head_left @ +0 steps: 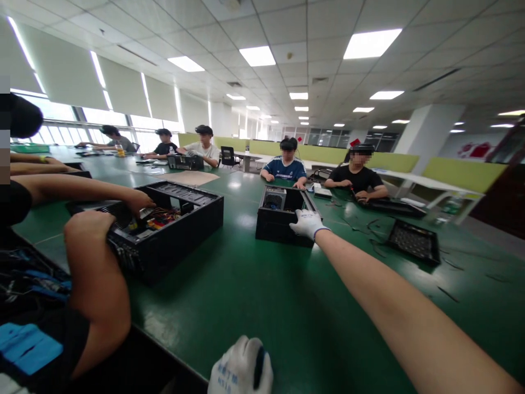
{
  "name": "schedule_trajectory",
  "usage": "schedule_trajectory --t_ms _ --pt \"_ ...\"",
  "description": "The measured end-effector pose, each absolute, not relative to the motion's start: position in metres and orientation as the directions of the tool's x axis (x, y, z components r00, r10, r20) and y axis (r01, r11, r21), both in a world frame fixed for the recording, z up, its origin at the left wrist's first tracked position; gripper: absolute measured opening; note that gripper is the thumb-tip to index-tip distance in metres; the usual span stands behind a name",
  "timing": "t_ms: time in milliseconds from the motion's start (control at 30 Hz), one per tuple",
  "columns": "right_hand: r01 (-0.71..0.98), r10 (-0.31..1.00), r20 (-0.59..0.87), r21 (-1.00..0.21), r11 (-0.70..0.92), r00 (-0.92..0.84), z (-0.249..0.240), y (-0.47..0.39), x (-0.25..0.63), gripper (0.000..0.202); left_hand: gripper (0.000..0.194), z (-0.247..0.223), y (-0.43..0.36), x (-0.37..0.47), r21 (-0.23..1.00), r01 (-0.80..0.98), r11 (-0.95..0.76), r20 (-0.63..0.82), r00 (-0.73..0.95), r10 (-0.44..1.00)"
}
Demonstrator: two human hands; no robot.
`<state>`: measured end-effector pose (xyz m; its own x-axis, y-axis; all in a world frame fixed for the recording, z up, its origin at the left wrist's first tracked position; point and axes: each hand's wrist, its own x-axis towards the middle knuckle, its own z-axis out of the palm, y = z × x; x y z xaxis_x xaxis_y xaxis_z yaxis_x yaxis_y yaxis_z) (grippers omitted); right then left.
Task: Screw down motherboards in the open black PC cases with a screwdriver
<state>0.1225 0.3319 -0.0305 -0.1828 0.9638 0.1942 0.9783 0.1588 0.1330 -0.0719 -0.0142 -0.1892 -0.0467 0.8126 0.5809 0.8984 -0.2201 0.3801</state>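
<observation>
My right hand (pixel 308 223), in a white work glove, reaches far out across the table. It grips the near rim of an open black computer case (pixel 270 227), with the fingers over the edge and the thumb on the near wall. A metal box like a power supply (pixel 274 198) sits inside that case; much of its interior is hidden. My left hand (pixel 241 368), gloved too, rests at the table's near edge with its fingers curled in, and nothing shows in it.
Left, a co-worker's bare hand (pixel 141 203) reaches into another open case (pixel 180 241) with coloured cables. On the green table (pixel 229 295) to the right lie a black panel (pixel 414 241) and loose strips (pixel 448 294). Several people sit around; one touches my case's far side.
</observation>
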Motion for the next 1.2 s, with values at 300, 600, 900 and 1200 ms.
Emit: schedule_trajectory --t_ms 300,600,900,1200 --pt "0.954 0.942 0.197 0.19 0.234 -0.27 -0.024 0.287 0.131 0.055 0.014 -0.187 -0.018 -0.071 0.39 0.901 -0.19 0.564 -0.071 0.823" --pt "0.899 0.882 0.197 0.194 0.394 -0.429 -0.018 0.166 0.176 0.058 0.018 -0.18 -0.02 -0.078 0.433 0.873 -0.227 0.469 -0.003 0.883" --pt "0.825 0.772 0.308 0.094 0.557 -0.556 -0.017 0.019 0.223 0.043 0.018 -0.111 -0.031 -0.081 0.602 0.714 -0.357 0.55 -0.046 0.834" --pt "0.762 0.714 0.377 -0.034 0.647 -0.589 -0.017 -0.066 0.253 0.025 0.013 -0.016 -0.046 -0.033 0.336 0.697 -0.633 0.585 0.372 0.72"
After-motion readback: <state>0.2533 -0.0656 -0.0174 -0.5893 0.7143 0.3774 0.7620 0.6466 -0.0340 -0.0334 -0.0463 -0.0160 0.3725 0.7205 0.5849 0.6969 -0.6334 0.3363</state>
